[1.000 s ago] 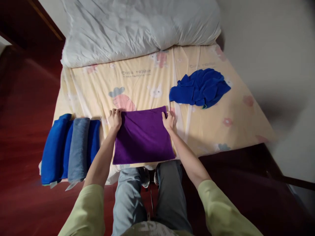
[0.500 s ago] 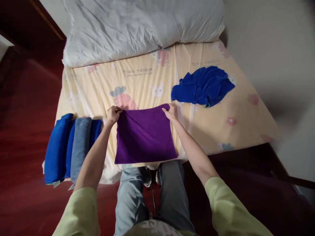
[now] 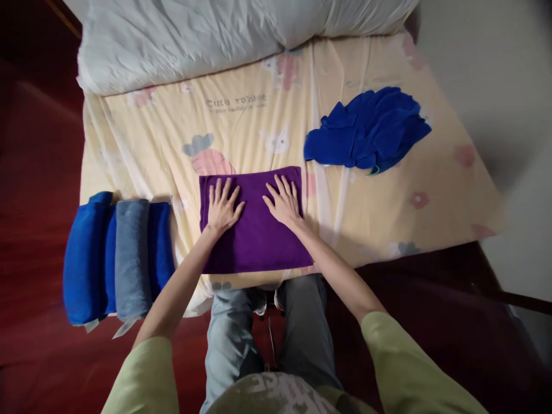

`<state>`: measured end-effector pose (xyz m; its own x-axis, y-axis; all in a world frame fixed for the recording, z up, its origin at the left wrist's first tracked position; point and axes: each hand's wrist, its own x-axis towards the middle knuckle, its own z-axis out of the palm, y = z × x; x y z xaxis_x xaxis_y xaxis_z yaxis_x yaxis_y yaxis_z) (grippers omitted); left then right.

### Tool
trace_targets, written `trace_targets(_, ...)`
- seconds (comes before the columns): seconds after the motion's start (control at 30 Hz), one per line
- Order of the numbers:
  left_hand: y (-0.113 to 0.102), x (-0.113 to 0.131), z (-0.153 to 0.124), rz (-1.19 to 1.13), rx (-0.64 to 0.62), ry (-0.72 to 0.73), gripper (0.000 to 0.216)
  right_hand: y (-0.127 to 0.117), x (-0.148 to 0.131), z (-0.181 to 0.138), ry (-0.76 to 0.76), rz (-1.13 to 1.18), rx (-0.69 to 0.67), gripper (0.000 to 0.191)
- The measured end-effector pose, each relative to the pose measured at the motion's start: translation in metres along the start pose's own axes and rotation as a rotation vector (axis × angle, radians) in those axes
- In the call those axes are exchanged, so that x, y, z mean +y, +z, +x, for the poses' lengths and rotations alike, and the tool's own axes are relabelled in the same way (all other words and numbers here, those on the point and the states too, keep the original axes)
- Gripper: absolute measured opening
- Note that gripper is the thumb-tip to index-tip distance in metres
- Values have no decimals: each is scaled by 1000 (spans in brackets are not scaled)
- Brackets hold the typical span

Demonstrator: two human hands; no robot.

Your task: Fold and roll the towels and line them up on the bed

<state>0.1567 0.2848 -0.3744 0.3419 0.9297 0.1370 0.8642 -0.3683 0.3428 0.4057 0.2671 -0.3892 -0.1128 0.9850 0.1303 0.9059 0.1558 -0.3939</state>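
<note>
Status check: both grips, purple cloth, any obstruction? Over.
Left grip and right grip open, palms down on purple cloth. It lies flat on patterned sheet. No obstruction seen; cloth bundles left, crumpled blue cloth right, both apart.

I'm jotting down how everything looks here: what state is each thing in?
Purple cloth, lying flat
Left hand, open, palm down on the purple cloth
Right hand, open, palm down on the purple cloth
Blue cloth, crumpled in a heap
Grey towel, bundled long and narrow
Blue towels, bundled likewise, flanking the grey towel
White quilt, rumpled
Printed sheet, spread out, wrinkled
</note>
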Motion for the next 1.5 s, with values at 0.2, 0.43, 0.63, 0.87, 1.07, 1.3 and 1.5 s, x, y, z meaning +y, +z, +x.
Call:
trace_targets(0.2,1,-23,19,-3,5,-228,73,10,7,25,117,-31,-38,67)
trace_targets(0.43,9,8,5,-19,-34,-108,72,13,-34,-2,-1,10,-64,71)
trace_targets(0.63,7,-3,20,-10,-22,-205,74,14,-18,24,104,11,-78,74)
trace_targets(0.87,-3,29,-42,-2,-75,-53,68,-2,-31,-50,33,1,-83,69)
trace_targets(1.07,-4,32,-65,-20,-106,-108,69,-14,-35,-90,39,-23,-121,68)
trace_targets(1.3,-16,19,-139,-60,-69,-247,73,-31,-8,-147,83,10,-102,64)
trace_targets(1.5,-5,10,-148,-6,-35,-315,76,-20,-1,-158,97,-18,-71,62)
